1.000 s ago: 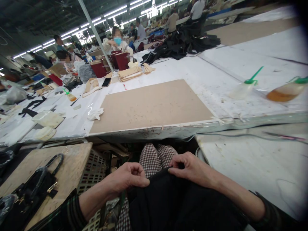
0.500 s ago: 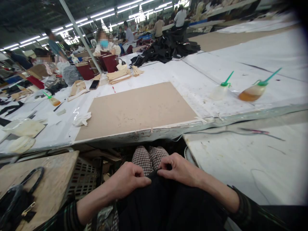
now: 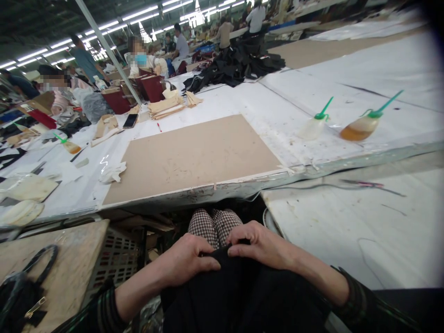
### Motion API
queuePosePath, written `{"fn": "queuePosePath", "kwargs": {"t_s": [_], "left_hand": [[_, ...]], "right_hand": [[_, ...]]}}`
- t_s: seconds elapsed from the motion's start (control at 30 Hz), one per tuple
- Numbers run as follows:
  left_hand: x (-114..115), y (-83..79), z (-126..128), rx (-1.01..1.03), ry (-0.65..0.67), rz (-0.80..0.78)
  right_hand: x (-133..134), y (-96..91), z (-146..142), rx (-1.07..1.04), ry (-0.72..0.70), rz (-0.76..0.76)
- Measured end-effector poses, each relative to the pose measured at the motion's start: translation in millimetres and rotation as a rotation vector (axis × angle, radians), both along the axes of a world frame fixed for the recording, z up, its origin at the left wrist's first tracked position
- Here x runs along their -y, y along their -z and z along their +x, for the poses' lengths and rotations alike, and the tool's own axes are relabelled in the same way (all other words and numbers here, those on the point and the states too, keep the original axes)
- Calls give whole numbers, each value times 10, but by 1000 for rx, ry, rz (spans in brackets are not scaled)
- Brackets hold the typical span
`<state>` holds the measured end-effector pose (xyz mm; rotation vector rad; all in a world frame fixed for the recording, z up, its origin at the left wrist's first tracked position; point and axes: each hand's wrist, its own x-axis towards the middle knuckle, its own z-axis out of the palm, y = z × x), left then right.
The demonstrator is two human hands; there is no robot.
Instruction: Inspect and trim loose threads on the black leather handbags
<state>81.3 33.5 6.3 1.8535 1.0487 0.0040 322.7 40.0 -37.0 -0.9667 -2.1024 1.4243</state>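
Note:
Black cloth (image 3: pixel 239 291) lies over my lap, its far edge near the knees of my checked trousers (image 3: pixel 213 226). My left hand (image 3: pixel 189 260) is closed on that edge, thumb on top and fingers curled beneath. A short way to the right, my right hand (image 3: pixel 258 244) pinches the same edge between thumb and fingers. The cloth's edge spans the small gap between both hands. Whether it is a garment I wear or a loose piece, I cannot tell.
Ahead is a white-covered table with a brown board (image 3: pixel 194 155). Two green-tipped squeeze bottles (image 3: pixel 359 127) stand right. A phone (image 3: pixel 131 121), tan pieces (image 3: pixel 166 108) and dark cloth pieces (image 3: pixel 232 64) lie farther back. A black bag (image 3: pixel 21 296) sits left; a co-worker (image 3: pixel 147 62) sits across.
The view has shifted slightly, so the table and its things appear a little farther left and up. Both hands keep hold of the black cloth's edge, nearly unmoved.

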Motion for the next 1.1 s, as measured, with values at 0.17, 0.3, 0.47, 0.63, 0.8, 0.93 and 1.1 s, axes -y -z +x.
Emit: {"fn": "queuePosePath", "kwargs": {"t_s": [0.17, 0.3, 0.47, 0.63, 0.8, 0.93, 1.1], "left_hand": [[6, -34, 30, -17, 78, 59], [42, -46, 73, -26, 59, 135], [59, 13, 133, -12, -81, 55], [51, -16, 188, 32, -129, -42], [116, -63, 201, 92, -151, -46], [170, -96, 187, 110, -140, -9], [223, -134, 184, 105, -145, 49]], "right_hand": [[11, 37, 34, -60, -28, -13], [25, 40, 23, -32, 2, 5], [44, -12, 12, 14, 24, 17], [134, -120, 52, 103, 94, 82], [209, -201, 57, 164, 88, 145], [206, -215, 15, 167, 98, 127], [178, -172, 9, 70, 75, 7]]}}
